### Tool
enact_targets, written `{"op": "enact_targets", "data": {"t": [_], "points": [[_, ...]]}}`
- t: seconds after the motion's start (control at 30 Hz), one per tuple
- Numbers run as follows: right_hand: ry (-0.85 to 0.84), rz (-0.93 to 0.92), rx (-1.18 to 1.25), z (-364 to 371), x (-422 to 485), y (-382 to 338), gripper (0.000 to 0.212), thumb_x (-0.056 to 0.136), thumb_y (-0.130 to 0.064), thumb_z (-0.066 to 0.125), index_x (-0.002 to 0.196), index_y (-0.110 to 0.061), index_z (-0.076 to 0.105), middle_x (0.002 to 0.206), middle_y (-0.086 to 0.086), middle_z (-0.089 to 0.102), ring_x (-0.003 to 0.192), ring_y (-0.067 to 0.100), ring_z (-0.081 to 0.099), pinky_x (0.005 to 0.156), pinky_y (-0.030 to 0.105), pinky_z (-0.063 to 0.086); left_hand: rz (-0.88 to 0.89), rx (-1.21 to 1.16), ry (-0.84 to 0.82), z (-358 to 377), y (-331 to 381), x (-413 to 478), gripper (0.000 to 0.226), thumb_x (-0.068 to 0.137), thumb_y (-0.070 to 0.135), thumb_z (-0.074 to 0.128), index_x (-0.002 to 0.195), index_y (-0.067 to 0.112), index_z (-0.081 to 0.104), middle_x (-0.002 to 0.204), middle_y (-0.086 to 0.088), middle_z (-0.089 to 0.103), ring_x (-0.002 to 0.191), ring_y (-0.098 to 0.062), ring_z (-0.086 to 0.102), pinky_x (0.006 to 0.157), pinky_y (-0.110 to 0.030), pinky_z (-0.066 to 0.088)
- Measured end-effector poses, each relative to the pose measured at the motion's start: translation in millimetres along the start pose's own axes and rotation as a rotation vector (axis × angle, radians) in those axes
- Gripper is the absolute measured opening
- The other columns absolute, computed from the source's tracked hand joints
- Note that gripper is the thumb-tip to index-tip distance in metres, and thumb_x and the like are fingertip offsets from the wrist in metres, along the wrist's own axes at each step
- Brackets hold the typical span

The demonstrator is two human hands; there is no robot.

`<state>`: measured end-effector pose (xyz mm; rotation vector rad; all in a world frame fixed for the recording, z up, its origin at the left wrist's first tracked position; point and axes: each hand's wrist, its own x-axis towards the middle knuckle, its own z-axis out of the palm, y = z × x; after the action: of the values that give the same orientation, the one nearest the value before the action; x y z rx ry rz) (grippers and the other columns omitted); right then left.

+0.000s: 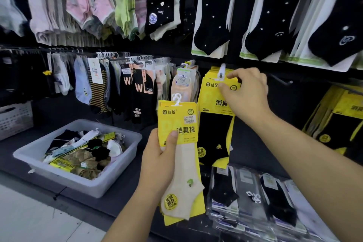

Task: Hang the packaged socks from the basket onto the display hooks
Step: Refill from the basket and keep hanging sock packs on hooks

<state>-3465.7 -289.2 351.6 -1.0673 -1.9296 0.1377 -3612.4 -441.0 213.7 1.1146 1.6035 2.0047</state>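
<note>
Cream sock pack (pixel 182 155), yellow card: one, upright, gripped in left hand (pixel 159 157), thumb across card, just below the rack. Black sock pack (pixel 212 133), same card: on display hook (pixel 220 74), top pinched by right hand (pixel 247 92). Grey basket (pixel 68 181), left: one, heaped with mixed sock packs, number unclear.

Background as you had it: the top row carried pastel ankle socks (pixel 84 4) at left and black dotted socks (pixel 212 15) on green-edged cards at right. The lower row had a yellow-and-black striped sock (pixel 99 92) beside black socks marked W (pixel 141 92). A white slatted crate (pixel 15 118) sat at far left. Clear-wrapped packs of dark socks (pixel 255 192) lay stacked at lower right, with yellow-and-black packs (pixel 341 120) leaning above them. The pale floor (pixel 29 222) ran below the dark ledge (pixel 121 200).
</note>
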Motion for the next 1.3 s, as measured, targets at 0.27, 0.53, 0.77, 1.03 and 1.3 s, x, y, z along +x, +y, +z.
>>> {"op": "enact_targets", "data": {"t": [0.27,0.53,0.77,1.03,1.3], "points": [[-0.032,0.200,0.345,31,-14,5,0.065,0.097,-0.028,0.064,0.149,-0.012,0.029,0.124,-0.003,0.058,0.110,0.015,0.057,0.089,0.027,0.048,-0.015,-0.020,-0.043,10,3,-4,0.010,0.105,0.048,0.058,0.099,0.053,0.064,0.106,0.026,0.076,0.095,0.008,0.072,0.067,-0.010,0.054],[-0.084,0.306,0.521,53,-33,14,0.042,0.105,-0.022,0.050,0.144,-0.018,0.036,0.113,-0.015,0.057,0.091,0.004,0.054,0.074,0.020,0.038,-0.042,-0.066,-0.043,21,0,-4,0.007,0.105,0.051,0.058,0.103,0.049,0.065,0.108,0.022,0.076,0.097,0.003,0.073,0.079,-0.029,0.054],[-0.051,0.294,0.514,23,-53,18,0.023,0.098,-0.039,0.060,0.115,-0.030,0.046,0.113,-0.012,0.058,0.096,0.001,0.057,0.070,0.016,0.041,-0.087,-0.175,-0.100,33,5,-6,0.023,0.097,0.057,0.060,0.111,0.040,0.068,0.109,0.016,0.079,0.098,-0.004,0.077,0.081,-0.032,0.058],[-0.134,0.248,0.488,-19,-85,31,0.035,0.074,-0.048,0.085,0.087,-0.023,0.065,0.078,-0.003,0.070,0.063,0.003,0.062,0.054,0.020,0.052,-0.127,-0.348,-0.235,72,14,-21,0.032,0.089,0.054,0.072,0.115,0.035,0.073,0.119,0.001,0.080,0.110,-0.023,0.077,0.095,-0.054,0.061],[-0.036,0.392,0.676,-56,-86,72,0.008,0.096,-0.023,0.069,0.099,-0.017,0.070,0.087,-0.004,0.079,0.080,0.012,0.076,0.065,0.024,0.059,-0.137,-0.336,-0.267,105,19,-33,0.026,0.105,0.045,0.060,0.124,0.031,0.071,0.122,0.010,0.078,0.118,-0.014,0.073,0.107,-0.049,0.054]]}}
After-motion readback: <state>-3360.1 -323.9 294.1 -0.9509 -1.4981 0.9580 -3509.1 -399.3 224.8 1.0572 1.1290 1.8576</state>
